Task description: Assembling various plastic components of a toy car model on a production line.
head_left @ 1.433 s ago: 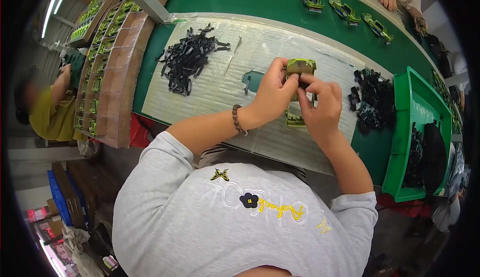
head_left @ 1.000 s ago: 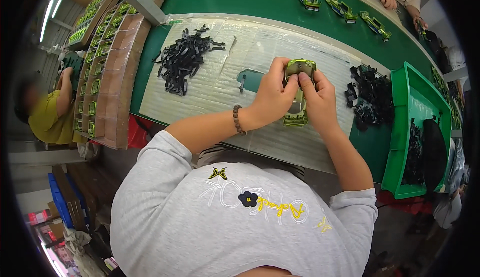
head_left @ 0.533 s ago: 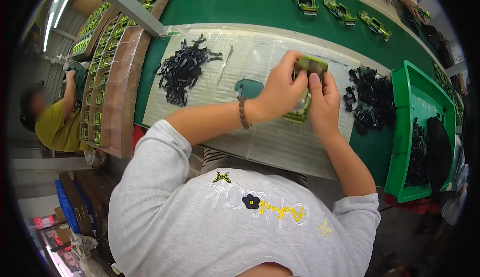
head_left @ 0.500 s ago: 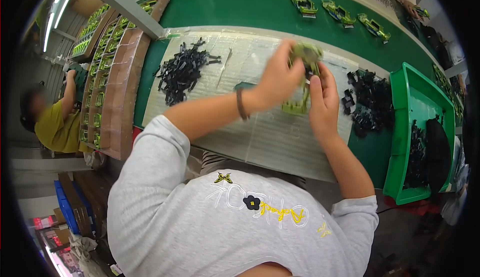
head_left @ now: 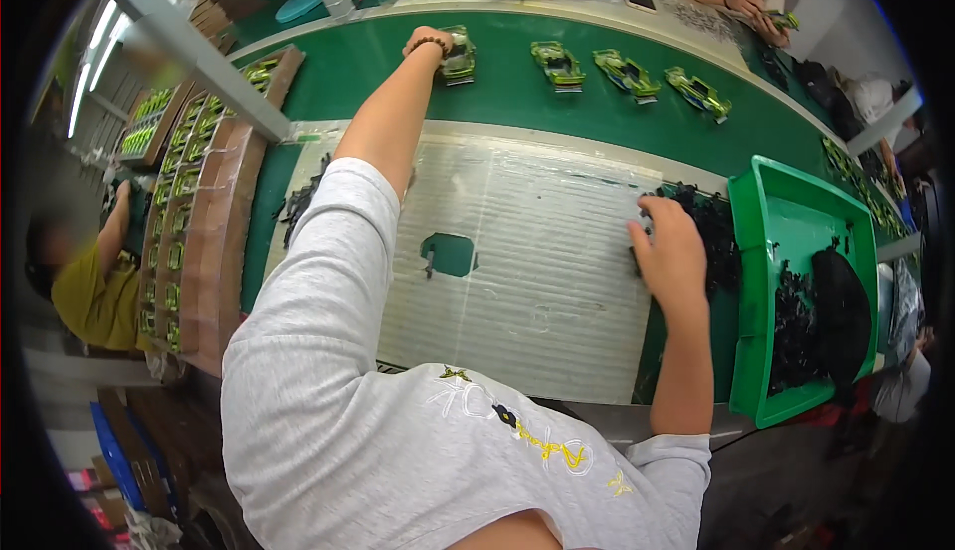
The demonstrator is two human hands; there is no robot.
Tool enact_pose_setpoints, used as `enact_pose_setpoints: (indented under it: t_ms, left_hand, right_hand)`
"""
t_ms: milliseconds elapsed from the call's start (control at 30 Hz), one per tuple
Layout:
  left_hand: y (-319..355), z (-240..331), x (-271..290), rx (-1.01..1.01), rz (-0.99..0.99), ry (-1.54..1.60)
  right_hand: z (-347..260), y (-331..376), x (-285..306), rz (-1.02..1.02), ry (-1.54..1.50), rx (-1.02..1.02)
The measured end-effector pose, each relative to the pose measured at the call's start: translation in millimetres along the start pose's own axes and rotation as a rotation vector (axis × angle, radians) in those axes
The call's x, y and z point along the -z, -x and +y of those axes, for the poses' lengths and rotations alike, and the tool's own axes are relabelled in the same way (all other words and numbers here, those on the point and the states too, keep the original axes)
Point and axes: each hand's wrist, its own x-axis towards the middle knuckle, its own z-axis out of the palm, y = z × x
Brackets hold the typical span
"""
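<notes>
1. Head view: left hand (head_left: 430,43) reaches far across, grip clamped on green toy car (head_left: 459,56) resting on green conveyor belt (head_left: 517,92).
2. Right hand (head_left: 671,252) rests on black parts pile (head_left: 711,237), fingers loosely apart.

The green tabletop (head_left: 517,88) carries a white sheet (head_left: 537,252) at centre, four toy cars (head_left: 597,68) at 12 o'clock, a green bin (head_left: 796,222) at 3 o'clock.

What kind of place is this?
Probably a toy assembly line: green toy cars ride in a row on a long green conveyor belt, and a green plastic bin holds small black parts.
</notes>
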Motion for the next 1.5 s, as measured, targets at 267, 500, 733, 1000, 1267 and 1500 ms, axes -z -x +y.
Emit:
enact_pose_setpoints:
  t_ms: [267,500,733,1000,1267,1500]
  left_hand:
    - [118.1,-106.3,131.8,-0.635,-0.013,-0.020]
    - [85.5,-285.7,258.0,-0.208,0.406,-0.270]
    - [-44.5,-289.6,235.1,-0.347,0.260,-0.305]
    - [-114.5,-271.1,232.3,0.043,0.183,-0.218]
    - [-79.3,-324.6,289.8,0.012,0.919,0.130]
    - [177.9,-317.3,283.1,-0.422,0.973,0.718]
  right_hand:
    - [19.3,13.5,3.9,-0.133,0.194,0.137]
    - [6.3,-6.4,-15.4,0.024,0.175,0.285]
    - [12.6,11.6,-34.3,0.103,-0.442,-0.067]
    - [-8.4,-2.1,-40.3,0.119,-0.913,-0.446]
    - [-0.9,-2.9,-34.6,-0.076,-0.811,-0.377]
    - [2.9,10.4,-10.2,-0.039,-0.482,-0.060]
